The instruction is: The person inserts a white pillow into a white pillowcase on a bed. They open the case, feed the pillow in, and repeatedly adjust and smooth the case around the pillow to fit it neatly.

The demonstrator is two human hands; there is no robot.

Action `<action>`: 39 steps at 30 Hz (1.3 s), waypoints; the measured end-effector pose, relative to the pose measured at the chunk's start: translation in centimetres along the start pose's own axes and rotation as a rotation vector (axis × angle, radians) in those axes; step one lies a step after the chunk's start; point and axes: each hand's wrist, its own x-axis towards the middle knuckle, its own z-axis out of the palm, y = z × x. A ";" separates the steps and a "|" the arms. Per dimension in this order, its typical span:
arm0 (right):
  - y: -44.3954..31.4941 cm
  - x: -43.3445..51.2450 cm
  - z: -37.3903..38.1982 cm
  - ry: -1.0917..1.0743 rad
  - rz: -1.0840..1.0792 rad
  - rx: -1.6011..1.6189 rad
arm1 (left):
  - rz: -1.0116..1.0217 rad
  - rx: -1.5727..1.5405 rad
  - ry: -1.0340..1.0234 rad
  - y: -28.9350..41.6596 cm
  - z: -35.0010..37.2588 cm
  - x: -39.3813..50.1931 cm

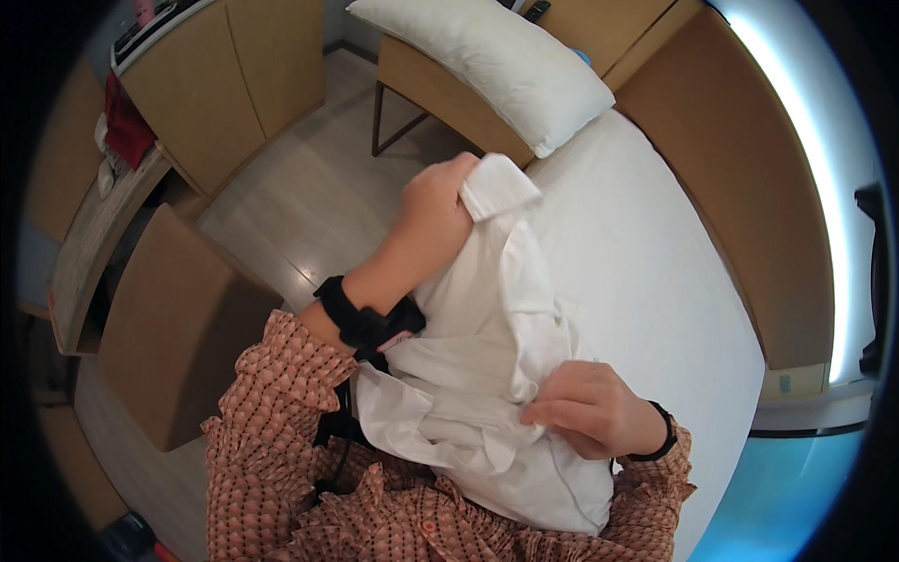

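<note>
A bunched white cloth (484, 309) with hemmed edges hangs between my hands, in front of my body. My left hand (439, 200) is raised and closed around its upper end, where a folded flap sticks out past the fingers. Lower down and to the right, the fingers of my right hand (593, 407) pinch a loose edge of the same cloth. The folds hide my left fingertips. Behind the cloth lies a bed with a white sheet (632, 239).
A white pillow (491, 60) rests on a wooden bedside table (449, 91) at the bed's far end. A padded brown headboard (744, 168) runs along the right. On the left are a brown chair (175, 330), a desk (105, 239) and a wooden cabinet (218, 77).
</note>
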 end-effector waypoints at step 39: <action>-11.0 -6.6 -0.5 -0.290 0.448 -0.634 | -0.018 0.157 -0.104 -1.5 7.3 2.0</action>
